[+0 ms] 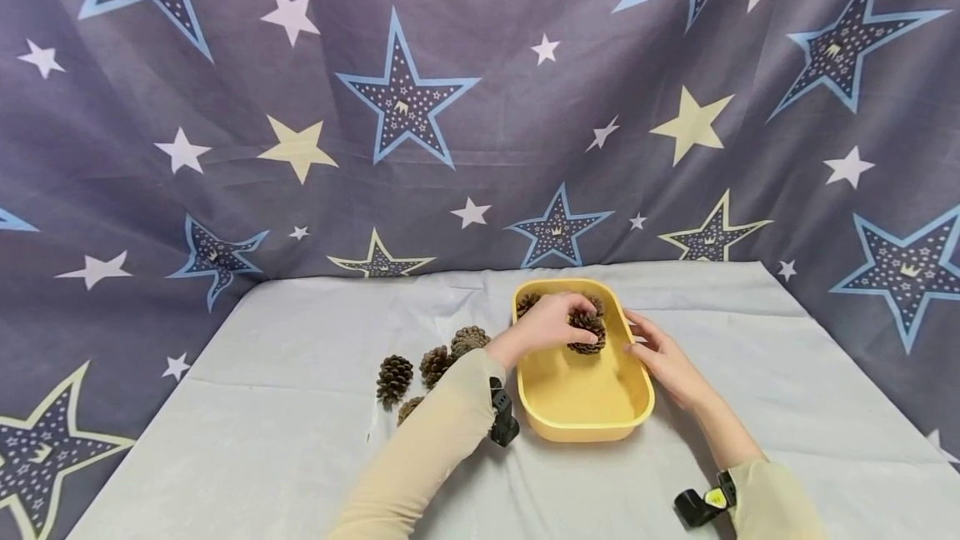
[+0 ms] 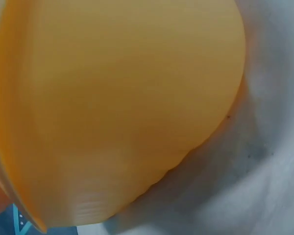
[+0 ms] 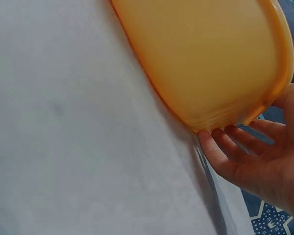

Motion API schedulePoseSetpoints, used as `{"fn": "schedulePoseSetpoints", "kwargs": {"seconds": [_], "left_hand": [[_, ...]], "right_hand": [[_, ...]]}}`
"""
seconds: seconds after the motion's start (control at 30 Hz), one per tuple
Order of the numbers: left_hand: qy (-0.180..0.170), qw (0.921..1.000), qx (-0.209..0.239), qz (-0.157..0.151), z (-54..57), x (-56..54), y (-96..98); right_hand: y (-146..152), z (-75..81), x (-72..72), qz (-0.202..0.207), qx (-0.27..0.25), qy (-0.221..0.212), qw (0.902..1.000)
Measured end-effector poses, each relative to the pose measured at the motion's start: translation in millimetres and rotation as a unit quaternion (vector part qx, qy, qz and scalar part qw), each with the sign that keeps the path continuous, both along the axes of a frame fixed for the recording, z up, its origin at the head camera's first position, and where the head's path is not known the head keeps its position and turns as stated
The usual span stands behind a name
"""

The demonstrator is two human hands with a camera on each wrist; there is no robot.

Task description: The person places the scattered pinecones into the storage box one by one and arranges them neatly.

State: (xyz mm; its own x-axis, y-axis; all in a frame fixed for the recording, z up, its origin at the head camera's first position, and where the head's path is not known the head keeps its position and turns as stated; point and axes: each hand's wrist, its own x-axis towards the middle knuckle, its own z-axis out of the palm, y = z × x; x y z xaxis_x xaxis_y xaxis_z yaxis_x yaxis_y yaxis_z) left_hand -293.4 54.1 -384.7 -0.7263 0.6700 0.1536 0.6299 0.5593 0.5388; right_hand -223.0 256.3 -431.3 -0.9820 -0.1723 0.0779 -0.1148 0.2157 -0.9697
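Observation:
In the head view my left hand [image 1: 551,323] reaches over the left rim of a yellow plastic bin [image 1: 585,394]. Its thumb and fingers hold a brown pine cone [image 1: 591,332] inside the bin, toward the far end. Another pine cone [image 1: 527,303] lies at the bin's far left corner, and one more shows partly behind the held one. My right hand [image 1: 671,361] grips the bin's right side, thumb over the rim. From the right wrist view, the fingers [image 3: 218,159] press against the outer wall. Only the bin's outer wall [image 2: 127,98] fills the left wrist view; the held cone is hidden there.
Left of the bin, several loose pine cones [image 1: 394,379] lie on the pale cloth-covered table [image 1: 262,407], some partly behind the left forearm. A dark star-patterned curtain [image 1: 465,123] hangs behind the table's back edge.

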Motion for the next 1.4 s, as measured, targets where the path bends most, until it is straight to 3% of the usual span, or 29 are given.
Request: {"fn": "schedulePoseSetpoints", "kwargs": {"seconds": [0.27, 0.7, 1.4], "left_hand": [[-0.006, 0.9998, -0.021, -0.004, -2.6, 1.5, 4.8], [0.029, 0.9987, -0.042, -0.006, -8.2, 2.4, 11.3], [0.016, 0.999, -0.042, 0.001, -10.3, 1.9, 12.9]], "right_hand": [[-1, 2.4, 1.9, -0.002, -0.004, 0.001, 1.0], [-1, 4.1, 2.6, -0.001, -0.003, -0.008, 1.0], [0, 2.0, 0.4, 0.0, -0.002, -0.005, 1.0]]}}
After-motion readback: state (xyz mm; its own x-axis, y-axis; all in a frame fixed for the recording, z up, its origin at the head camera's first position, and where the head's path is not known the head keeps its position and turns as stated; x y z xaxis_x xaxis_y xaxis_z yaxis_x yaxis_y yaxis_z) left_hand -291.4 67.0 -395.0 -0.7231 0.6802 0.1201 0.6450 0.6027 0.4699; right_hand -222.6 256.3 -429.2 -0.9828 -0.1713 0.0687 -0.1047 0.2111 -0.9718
